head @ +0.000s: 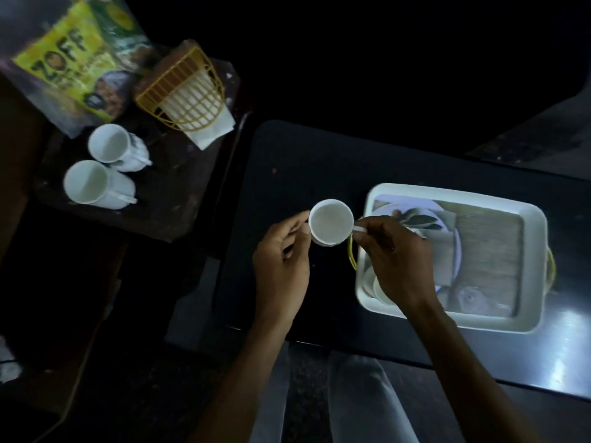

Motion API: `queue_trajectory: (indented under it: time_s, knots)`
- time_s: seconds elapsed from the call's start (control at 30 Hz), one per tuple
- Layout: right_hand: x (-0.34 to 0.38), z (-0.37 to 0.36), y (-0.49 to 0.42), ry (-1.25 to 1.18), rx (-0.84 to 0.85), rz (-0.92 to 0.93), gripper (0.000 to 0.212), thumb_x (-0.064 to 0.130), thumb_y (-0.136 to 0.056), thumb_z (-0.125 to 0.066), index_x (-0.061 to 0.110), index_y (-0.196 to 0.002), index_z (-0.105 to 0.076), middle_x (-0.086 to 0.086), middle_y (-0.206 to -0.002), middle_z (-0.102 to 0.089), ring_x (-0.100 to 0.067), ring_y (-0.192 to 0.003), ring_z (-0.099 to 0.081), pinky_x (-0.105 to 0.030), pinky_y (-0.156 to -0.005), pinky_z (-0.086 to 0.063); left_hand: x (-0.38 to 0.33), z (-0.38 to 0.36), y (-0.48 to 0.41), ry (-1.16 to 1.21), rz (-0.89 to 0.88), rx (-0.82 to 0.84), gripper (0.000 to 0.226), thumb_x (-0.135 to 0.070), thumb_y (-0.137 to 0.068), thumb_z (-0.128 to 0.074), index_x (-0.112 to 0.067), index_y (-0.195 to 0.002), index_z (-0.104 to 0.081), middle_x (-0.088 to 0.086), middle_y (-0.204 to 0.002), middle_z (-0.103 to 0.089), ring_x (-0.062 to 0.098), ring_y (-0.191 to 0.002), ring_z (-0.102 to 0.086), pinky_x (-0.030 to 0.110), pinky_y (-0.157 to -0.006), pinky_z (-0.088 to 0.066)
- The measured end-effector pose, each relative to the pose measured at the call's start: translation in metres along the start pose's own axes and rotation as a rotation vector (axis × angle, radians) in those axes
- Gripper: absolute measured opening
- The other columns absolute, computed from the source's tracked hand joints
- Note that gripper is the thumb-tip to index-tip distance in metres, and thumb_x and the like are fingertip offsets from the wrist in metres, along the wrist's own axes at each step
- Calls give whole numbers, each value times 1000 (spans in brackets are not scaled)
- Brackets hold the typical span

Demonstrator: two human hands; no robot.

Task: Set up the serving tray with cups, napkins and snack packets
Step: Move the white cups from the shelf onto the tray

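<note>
A white cup [331, 221] hangs above the dark table, just left of the white serving tray [534, 247]. My right hand [395, 260] pinches the cup's handle. My left hand [281, 266] touches the cup's left side with its fingertips. Part of another white cup [380, 290] shows inside the tray's near left corner, mostly hidden under my right hand. Two more white cups [107, 142] [88, 183] lie on the brown side table at the left. A yellow napkin holder [188, 91] with white napkins and a yellow snack packet [76, 55] stand behind them.
The tray has a printed picture on its floor and yellow handles [351, 255] at both ends. The dark table [287, 167] stretches under the tray. The brown side table [166, 206] sits lower, at the left. My legs show below the table's near edge.
</note>
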State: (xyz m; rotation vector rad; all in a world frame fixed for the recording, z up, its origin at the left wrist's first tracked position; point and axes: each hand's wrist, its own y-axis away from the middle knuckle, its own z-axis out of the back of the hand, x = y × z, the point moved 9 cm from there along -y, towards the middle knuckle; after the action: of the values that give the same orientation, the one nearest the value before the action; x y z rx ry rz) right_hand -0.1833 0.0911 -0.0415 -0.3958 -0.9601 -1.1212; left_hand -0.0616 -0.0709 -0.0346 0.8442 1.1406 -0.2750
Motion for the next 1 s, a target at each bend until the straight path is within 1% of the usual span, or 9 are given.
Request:
queue_trajectory:
  time_s: [0.1, 0.17, 0.3, 0.4, 0.5, 0.67, 0.8, 0.9, 1.0]
  knots:
    - [-29, 33, 3, 17, -8, -21, 17, 16, -88, -71, 29, -99, -72, 37, -86, -62, 27, -85, -57, 4, -73, -39, 7, -45, 9, -20, 12, 56, 24, -16, -102, -58, -12, -122, -71, 2, -120, -74, 7, -108, -71, 18, -91, -55]
    - [-49, 48, 2, 38, -11, -50, 16, 13, -88, -70, 24, -100, -74, 29, -89, -65, 28, -83, -57, 6, -73, -38, 15, -69, 11, -48, 15, 80, 25, -15, -102, -58, -10, -122, -72, 3, -119, -75, 6, -106, -71, 14, -88, -54]
    - [-82, 62, -1, 69, 9, -76, 13, 10, -89, -69, 15, -99, -75, 24, -83, -65, 28, -79, -56, 6, -70, -36, 34, -104, 12, -123, 36, 111, 26, -17, -102, -57, -10, -123, -71, 4, -119, -75, 7, -102, -71, 11, -84, -53]
    - [-99, 64, -4, 97, 10, -77, 10, 10, -90, -68, 10, -97, -75, 12, -82, -67, 17, -79, -56, 6, -68, -35, 47, -117, 9, -163, 62, 112, 27, -19, -102, -57, -11, -123, -71, 2, -117, -76, 1, -96, -70, 6, -79, -52]
    - [-112, 61, -8, 141, 11, -69, 10, 13, -89, -69, 13, -97, -76, 7, -84, -72, 10, -79, -55, 5, -67, -35, 57, -123, 7, -208, 81, 108, 27, -19, -103, -57, -12, -124, -71, 1, -116, -76, -3, -92, -67, 5, -78, -51]
    - [-130, 49, -11, 138, 57, -80, 10, 15, -89, -70, 14, -97, -75, 1, -88, -76, 6, -73, -58, 5, -63, -36, 70, -125, 4, -233, 117, 83, 27, -18, -102, -57, -10, -125, -71, 3, -118, -75, 5, -99, -68, 15, -87, -55]
    - [-137, 46, -12, 127, 77, -91, 9, 14, -89, -70, 12, -97, -74, 1, -86, -75, 1, -74, -61, 2, -64, -39, 76, -127, 4, -244, 130, 90, 27, -17, -102, -58, -9, -124, -71, 2, -117, -74, -7, -91, -65, 1, -77, -49]
    - [-139, 47, -13, 108, 88, -108, 9, 14, -89, -70, 11, -97, -73, 6, -84, -72, 1, -75, -62, 2, -64, -39, 77, -128, 3, -231, 134, 80, 27, -16, -101, -59, -8, -124, -71, 1, -115, -74, -13, -85, -64, 0, -74, -48]
    - [-136, 47, -14, 119, 121, -103, 11, 12, -90, -69, 9, -99, -72, 5, -88, -72, -8, -81, -66, 1, -66, -41, 75, -127, 1, -234, 125, 89, 26, -15, -101, -58, -9, -123, -71, -1, -114, -73, -10, -90, -65, 0, -75, -48]
